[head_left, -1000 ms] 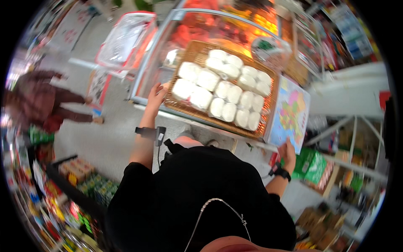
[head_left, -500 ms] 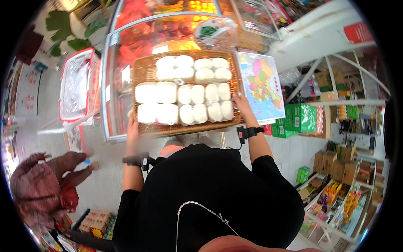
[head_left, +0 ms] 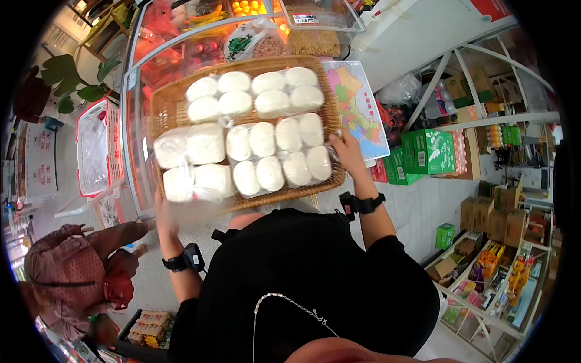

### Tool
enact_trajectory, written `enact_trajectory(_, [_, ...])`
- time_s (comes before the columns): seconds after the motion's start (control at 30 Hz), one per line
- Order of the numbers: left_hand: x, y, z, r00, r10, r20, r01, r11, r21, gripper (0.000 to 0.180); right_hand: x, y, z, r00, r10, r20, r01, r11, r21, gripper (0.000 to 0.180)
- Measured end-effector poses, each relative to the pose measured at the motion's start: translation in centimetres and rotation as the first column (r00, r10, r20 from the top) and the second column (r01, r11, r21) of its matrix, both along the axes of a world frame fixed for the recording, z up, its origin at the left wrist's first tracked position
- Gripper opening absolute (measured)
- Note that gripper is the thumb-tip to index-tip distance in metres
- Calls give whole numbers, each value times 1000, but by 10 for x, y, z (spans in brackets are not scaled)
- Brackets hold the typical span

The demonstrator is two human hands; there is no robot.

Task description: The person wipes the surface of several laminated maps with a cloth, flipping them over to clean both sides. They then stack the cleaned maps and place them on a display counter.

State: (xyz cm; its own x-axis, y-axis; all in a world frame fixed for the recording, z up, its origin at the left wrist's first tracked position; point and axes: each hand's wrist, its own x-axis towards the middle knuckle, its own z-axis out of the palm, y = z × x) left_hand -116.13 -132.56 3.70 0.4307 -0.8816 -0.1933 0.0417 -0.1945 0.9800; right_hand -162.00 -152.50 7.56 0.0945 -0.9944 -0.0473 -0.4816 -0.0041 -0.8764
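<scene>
A wicker tray (head_left: 168, 112) full of white buns (head_left: 273, 101), bundled in clear plastic bags, is held in front of my body, tilted down to the left. My left hand (head_left: 164, 213) grips its near left corner; motion blurs it, and the tray partly hides the fingers. At the right edge my right hand (head_left: 345, 151) is closed on the rim, fingers curled over the side. Beneath the tray's far side lies the glass top of a display case (head_left: 200, 37).
A colourful map (head_left: 363, 121) lies right of the tray. A clear bag of nuts (head_left: 269, 45) rests on the case. On the left are a red-and-white basket (head_left: 97, 148) and a person (head_left: 72, 260) in a patterned top. Green cartons (head_left: 426, 151) and shelving stand right.
The tray has come closer and shifted left, its left side turning lower. Both hands have kept hold of it. The case and map have slid left in view.
</scene>
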Motion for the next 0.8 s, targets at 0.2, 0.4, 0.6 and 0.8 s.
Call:
enact_trajectory(0.2, [-85, -80, 10, 979, -88, -186, 77, 995, -62, 44, -114, 20, 15, 982, -156, 108, 158, 987, -15, 20])
enact_trajectory(0.4, [-178, -144, 14, 933, -255, -253, 251, 967, -46, 48, -219, 17, 19, 963, -267, 35, 268, 963, -37, 18])
enact_trajectory(0.6, [-233, -149, -5, 941, -332, -61, 326, 941, -96, 57, -277, -60, 10, 972, -140, 190, 132, 990, 56, 20])
enact_trajectory(0.8, [-265, -135, 21, 888, -457, -57, 450, 887, -102, 69, -311, -139, -24, 998, 32, 53, -37, 995, 90, 27])
